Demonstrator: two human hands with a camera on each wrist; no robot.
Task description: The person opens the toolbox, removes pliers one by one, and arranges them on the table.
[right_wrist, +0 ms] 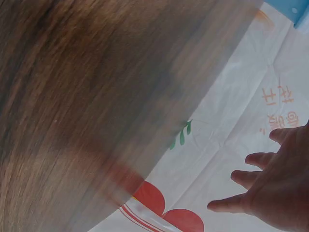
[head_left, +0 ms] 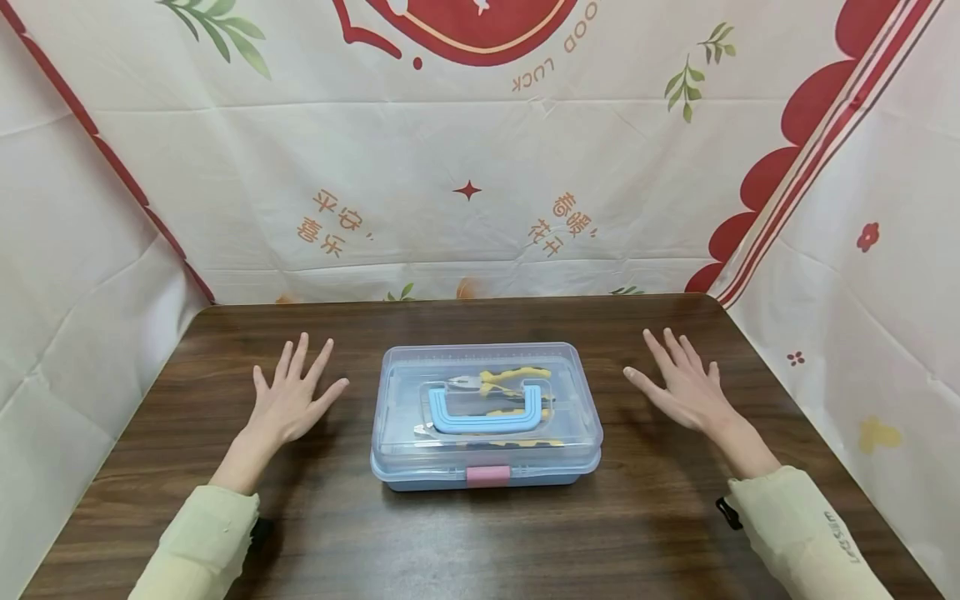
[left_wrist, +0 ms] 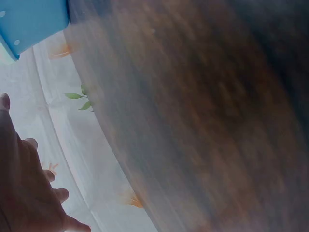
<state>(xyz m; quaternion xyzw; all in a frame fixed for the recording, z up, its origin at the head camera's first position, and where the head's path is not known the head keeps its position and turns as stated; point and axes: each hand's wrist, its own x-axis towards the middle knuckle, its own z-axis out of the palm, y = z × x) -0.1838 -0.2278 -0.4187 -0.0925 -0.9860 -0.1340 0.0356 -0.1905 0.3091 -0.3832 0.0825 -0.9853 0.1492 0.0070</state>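
A blue plastic toolbox (head_left: 397,454) with a clear lid sits closed in the middle of the table. Its light-blue handle (head_left: 486,424) lies folded down, and a pink latch (head_left: 487,477) is at the front. Through the lid I see pliers (head_left: 517,379) with yellow-and-black grips and other tools, partly hidden by the handle. My left hand (head_left: 287,402) is spread to the left of the box, apart from it. To the right, my right hand (head_left: 686,387) is likewise spread with straight fingers, touching no object. A corner of the box (left_wrist: 36,21) shows in the left wrist view.
The dark wood table (head_left: 480,542) carries the box. A white printed cloth (head_left: 450,150) hangs behind it, with more white cloth at the left (head_left: 67,275) and right (head_left: 862,333) sides. Dark straps show at both sleeve cuffs.
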